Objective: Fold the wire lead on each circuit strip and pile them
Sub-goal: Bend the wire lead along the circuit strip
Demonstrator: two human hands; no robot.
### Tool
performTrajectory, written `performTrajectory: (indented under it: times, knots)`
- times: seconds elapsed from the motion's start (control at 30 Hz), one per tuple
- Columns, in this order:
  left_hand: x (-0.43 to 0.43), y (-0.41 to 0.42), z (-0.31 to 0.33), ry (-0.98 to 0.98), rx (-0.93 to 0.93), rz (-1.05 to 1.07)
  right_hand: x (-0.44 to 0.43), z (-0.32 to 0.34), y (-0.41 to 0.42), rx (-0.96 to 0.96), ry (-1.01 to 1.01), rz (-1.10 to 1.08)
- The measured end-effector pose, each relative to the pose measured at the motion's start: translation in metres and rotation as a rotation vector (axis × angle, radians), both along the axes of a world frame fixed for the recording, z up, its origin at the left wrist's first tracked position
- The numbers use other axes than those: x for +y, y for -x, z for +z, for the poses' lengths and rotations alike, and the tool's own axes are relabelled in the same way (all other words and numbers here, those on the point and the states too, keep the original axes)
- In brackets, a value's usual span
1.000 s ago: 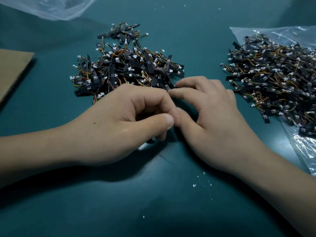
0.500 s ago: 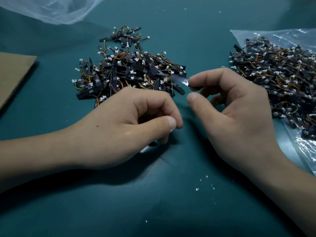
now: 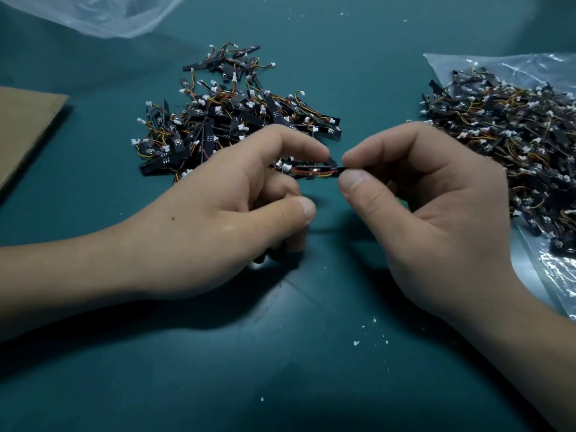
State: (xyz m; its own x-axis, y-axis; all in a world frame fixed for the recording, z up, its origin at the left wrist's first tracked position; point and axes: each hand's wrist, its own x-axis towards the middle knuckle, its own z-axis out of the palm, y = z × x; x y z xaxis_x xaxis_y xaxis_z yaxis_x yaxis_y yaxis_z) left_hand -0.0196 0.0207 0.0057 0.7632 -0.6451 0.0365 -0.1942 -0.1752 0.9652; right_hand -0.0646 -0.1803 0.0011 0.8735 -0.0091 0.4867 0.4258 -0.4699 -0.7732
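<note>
Black strip point(image 3: 314, 173) pinched in my right hand point(image 3: 436, 207), left hand point(image 3: 218, 213) gripping other end | lead point(image 3: 311, 171) along it | pile point(image 3: 237, 120) sizeable | heap point(image 3: 514, 145) likely left to do

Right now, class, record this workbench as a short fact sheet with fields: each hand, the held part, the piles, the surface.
Circuit strip: held between both hands
Left hand: fingers curled round the strip's left end
Right hand: thumb and forefinger pinch its right end
Surface: green table
Centre pile: strips lying loose on the table
Right pile: strips on a clear plastic bag
Far left: cardboard sheet
</note>
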Motion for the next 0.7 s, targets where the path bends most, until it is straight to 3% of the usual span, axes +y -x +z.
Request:
performTrajectory:
  times: [0.7]
  knots:
    - [-0.0003,0.0004,0.0013,-0.008,0.011,-0.028,0.0027,0.0003,-0.0009,0.113,0.050,0.073]
